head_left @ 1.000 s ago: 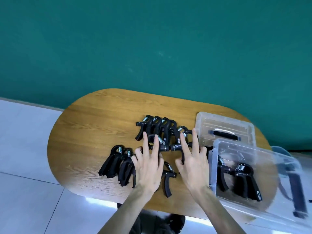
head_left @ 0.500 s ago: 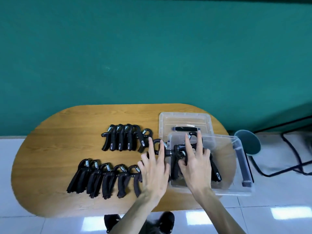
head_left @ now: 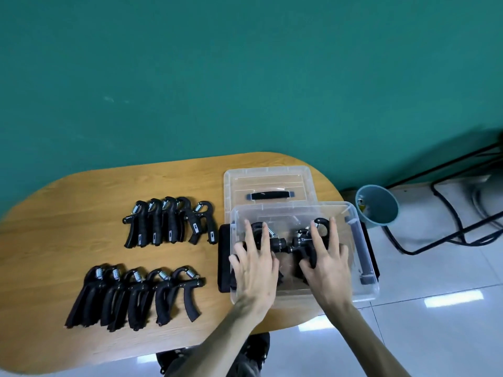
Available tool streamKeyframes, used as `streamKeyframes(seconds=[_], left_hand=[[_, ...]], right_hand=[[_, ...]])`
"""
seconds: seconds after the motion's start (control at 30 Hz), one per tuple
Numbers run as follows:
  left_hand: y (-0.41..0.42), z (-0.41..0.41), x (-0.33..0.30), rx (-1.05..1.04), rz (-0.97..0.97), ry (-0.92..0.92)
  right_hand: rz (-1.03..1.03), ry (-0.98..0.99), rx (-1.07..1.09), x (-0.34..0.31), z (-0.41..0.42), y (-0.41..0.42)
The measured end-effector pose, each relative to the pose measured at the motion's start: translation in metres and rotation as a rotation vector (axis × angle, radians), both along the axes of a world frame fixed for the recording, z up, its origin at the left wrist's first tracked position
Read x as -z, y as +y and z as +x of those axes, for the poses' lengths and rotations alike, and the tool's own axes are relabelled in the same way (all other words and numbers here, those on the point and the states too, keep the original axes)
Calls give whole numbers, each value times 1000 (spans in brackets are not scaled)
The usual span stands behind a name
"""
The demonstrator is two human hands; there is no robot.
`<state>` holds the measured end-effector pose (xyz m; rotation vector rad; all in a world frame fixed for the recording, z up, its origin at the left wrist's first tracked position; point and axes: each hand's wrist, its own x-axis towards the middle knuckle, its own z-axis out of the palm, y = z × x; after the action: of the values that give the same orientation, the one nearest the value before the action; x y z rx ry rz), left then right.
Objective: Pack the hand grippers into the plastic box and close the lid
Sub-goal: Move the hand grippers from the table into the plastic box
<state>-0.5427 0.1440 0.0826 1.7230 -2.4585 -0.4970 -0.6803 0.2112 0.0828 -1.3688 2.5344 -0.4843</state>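
A clear plastic box (head_left: 294, 206) stands open at the right end of the wooden table (head_left: 81, 213). Both my hands are inside it. My left hand (head_left: 255, 268) grips a black hand gripper (head_left: 276, 240) with a steel spring, and my right hand (head_left: 326, 262) grips another hand gripper (head_left: 302, 239) beside it; the fingers lie stretched over them. Two rows of several hand grippers each lie on the table: a back row (head_left: 168, 224) and a front row (head_left: 136, 295). The clear lid (head_left: 268, 178) with a dark handle lies flat behind the box.
A teal wall rises right behind the table. To the right, on the white tiled floor, stand a blue bin (head_left: 377, 205) and black cables and a frame (head_left: 449, 213). The box overhangs the table's right front edge slightly.
My hands left the table middle with a hand gripper each and moved right into the box. The camera view swung right, so the rows now sit at the left.
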Motion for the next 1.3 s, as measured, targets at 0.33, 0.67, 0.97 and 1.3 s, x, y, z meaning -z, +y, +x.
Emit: streamKeyframes(seconds=[0.33, 0.67, 0.97, 1.3], left_hand=[[-9, -43, 39, -37, 96, -58], [-15, -54, 87, -87, 171, -168], [-14, -63, 122, -114, 233, -257], [-13, -61, 128, -98, 205, -293]], right_hand=[[59, -80, -39, 45, -34, -14], [256, -190, -144, 86, -56, -23], [297, -158, -286, 118, -58, -28], [445, -146, -339, 115, -60, -31]])
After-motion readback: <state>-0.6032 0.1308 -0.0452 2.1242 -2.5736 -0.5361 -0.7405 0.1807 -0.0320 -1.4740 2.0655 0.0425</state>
